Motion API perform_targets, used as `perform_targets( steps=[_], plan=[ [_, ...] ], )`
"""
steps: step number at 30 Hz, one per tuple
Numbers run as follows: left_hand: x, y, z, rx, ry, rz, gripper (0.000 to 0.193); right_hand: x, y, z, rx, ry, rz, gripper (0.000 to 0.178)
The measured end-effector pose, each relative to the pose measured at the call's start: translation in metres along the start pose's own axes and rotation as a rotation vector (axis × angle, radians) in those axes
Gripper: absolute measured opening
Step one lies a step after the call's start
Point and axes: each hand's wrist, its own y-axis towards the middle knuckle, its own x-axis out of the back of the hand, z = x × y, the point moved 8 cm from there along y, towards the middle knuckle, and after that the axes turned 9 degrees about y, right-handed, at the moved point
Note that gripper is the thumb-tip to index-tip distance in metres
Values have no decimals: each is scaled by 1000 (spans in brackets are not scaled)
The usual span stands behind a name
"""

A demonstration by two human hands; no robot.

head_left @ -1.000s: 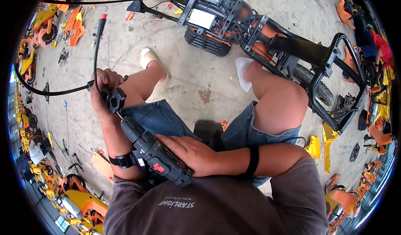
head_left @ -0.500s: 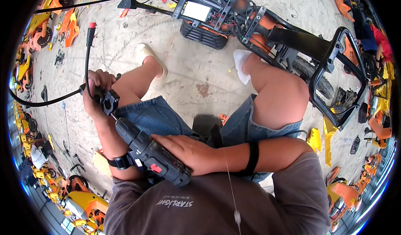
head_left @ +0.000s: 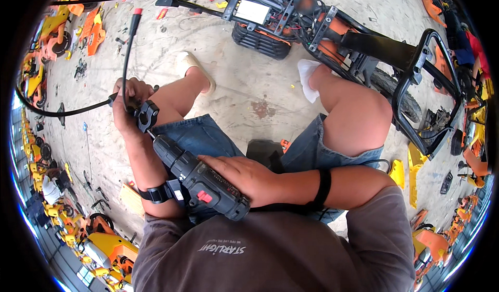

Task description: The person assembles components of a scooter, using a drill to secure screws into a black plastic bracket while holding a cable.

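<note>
My right hand (head_left: 244, 176) is closed over the top of a black cordless drill (head_left: 200, 175) with a red switch on its side; the grip underneath is hidden. The drill lies slanted over my lap, chuck toward the upper left. Its thin bit meets a small black clamp (head_left: 147, 116). My left hand (head_left: 128, 105) grips the black part that carries this clamp, fingers wrapped round it. A black cable (head_left: 126, 68) with a red-tipped plug rises from the left hand, and a thicker black cable (head_left: 67, 113) curves off to the left.
A bare vehicle frame (head_left: 384, 53) with wiring and a wheel stands ahead, reaching right past my knee. A black seat-like block (head_left: 262, 151) sits between my thighs. Yellow panels (head_left: 416, 175) lie on the concrete floor at right. Orange and yellow parts line both sides.
The whole view has shifted slightly, so everything sits a little further right. Both hands keep their holds, and the drill bit remains at the clamp.
</note>
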Motion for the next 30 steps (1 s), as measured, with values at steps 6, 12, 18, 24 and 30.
perform_targets(
  steps=[6,12,18,24,30],
  plan=[
    [3,-2,7,42,-76,-120,26,18,1,6,105,55,-18,97],
    [5,-8,8,125,-27,-240,32,33,5,10,133,19,-20,91],
    [8,-16,8,217,-12,-330,31,37,4,13,146,88,-21,86],
    [2,-13,-3,187,95,-345,27,40,5,23,157,-43,-60,79],
    [-6,-23,-29,247,424,-323,27,35,7,47,343,-1136,44,61]
  ],
)
